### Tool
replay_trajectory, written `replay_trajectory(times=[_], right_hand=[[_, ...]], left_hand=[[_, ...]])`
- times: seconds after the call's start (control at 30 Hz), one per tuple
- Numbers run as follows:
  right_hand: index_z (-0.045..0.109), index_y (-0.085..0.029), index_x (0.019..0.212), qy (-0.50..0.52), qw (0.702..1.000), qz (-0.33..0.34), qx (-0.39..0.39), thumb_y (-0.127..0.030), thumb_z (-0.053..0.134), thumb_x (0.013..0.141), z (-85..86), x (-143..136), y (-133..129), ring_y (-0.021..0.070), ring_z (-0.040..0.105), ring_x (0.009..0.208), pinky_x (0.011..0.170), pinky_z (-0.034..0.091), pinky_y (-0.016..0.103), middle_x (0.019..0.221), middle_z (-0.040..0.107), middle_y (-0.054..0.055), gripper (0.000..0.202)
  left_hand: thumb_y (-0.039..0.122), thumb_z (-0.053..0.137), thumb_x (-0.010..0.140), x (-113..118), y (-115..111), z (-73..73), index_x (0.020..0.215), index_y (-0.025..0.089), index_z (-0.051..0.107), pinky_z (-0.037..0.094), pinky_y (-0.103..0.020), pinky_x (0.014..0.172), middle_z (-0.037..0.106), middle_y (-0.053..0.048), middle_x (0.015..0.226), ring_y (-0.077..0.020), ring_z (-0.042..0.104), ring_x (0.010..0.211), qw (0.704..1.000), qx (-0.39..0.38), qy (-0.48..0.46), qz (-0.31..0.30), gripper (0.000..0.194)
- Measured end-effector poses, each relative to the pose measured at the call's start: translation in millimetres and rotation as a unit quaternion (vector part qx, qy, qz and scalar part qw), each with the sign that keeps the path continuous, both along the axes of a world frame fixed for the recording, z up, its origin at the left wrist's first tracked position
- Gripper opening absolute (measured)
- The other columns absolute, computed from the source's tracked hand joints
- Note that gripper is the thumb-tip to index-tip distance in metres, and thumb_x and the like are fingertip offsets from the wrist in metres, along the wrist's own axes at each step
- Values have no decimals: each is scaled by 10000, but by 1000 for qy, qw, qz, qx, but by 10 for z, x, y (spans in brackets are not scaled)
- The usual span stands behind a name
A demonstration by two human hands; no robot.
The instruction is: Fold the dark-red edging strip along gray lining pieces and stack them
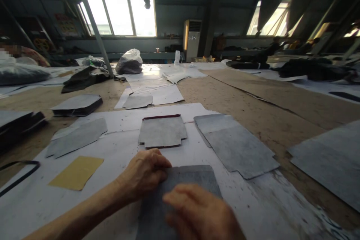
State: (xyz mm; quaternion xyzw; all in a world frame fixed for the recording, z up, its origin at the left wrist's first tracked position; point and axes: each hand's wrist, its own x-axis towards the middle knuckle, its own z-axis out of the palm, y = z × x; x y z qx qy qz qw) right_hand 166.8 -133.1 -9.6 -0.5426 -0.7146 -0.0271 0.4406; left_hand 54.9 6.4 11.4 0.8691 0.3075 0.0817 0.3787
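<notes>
A grey, cloth-like panel lies on white paper right in front of me. My left hand is closed at its upper left corner, thumb and fingers pinching the edge. Over the middle of that panel is my right hand, slightly blurred, its fingers stretched out to the left and holding nothing visible. Whether it presses on the surface I cannot tell. Just beyond my left hand rests a smaller notched grey piece with a dark red strip along its far edge.
Larger notched grey panels lie to the right, another grey panel farther right. At left are a yellow sheet, a loose grey piece and a stack of panels. A metal pole rises beyond, near a plastic bag.
</notes>
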Motion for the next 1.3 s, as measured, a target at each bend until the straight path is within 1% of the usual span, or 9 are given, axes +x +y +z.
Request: replay_trajectory(times=[0.1,0.27,0.37,0.5,0.67,0.9,1.1,1.2,1.3], right_hand=[[619,-154,979,-82,992,-88,-44,-66,565,733,121,430,131,213,525,922,799,480,353,953,607,68,266],[635,-163,945,-143,971,-49,-187,-58,655,681,130,761,240,184,532,842,752,472,305,840,612,38,285],[642,-170,881,-141,974,-35,-173,-54,643,689,102,746,232,169,516,799,701,451,280,788,589,28,225],[644,-180,808,-169,982,-10,-79,-55,512,780,67,718,185,166,469,752,629,405,276,735,549,29,184],[629,-128,874,-226,974,9,26,-56,387,860,37,738,110,217,456,932,760,402,363,962,565,86,252],[594,-70,982,-308,949,65,-27,-70,287,916,58,741,74,189,478,886,802,401,365,942,576,83,314],[620,-82,862,-372,928,30,-7,-32,257,894,79,587,83,190,474,965,918,347,377,973,577,91,368],[620,-67,932,-352,935,28,-16,-50,265,886,77,461,124,205,483,901,880,380,394,953,576,106,358],[617,-54,931,-309,950,37,-34,-53,305,866,43,357,171,208,482,803,747,441,377,853,571,107,319]], left_hand=[[99,515,643,-9,-22,-13,800,227,694,379,-238,696,592,4,804,-138,527,762,998,46,-23,-19,270],[57,544,674,-16,12,-74,826,230,691,401,-255,738,594,-3,817,-136,532,793,993,90,-53,-48,274],[89,519,762,-57,34,-136,850,238,688,414,-235,676,588,-8,800,-112,532,738,982,142,-101,-76,242],[64,443,815,-131,31,-189,923,227,664,400,-224,641,546,-22,782,-104,499,724,952,223,-150,-143,296],[-4,348,808,-162,12,-183,955,137,608,377,-276,672,494,-51,797,-131,421,739,927,253,-175,-213,330],[7,309,818,-166,-9,-173,994,113,541,359,-330,710,483,-63,814,-165,401,769,925,254,-133,-250,310],[28,304,809,-139,-14,-168,919,104,524,343,-344,678,499,-64,796,-172,402,739,906,299,-124,-272,257],[33,312,803,-143,-14,-173,878,114,523,344,-344,693,505,-61,808,-169,403,749,910,294,-106,-271,238],[25,319,796,-145,-24,-174,857,118,520,345,-341,694,496,-54,798,-167,403,748,912,288,-105,-271,230]])
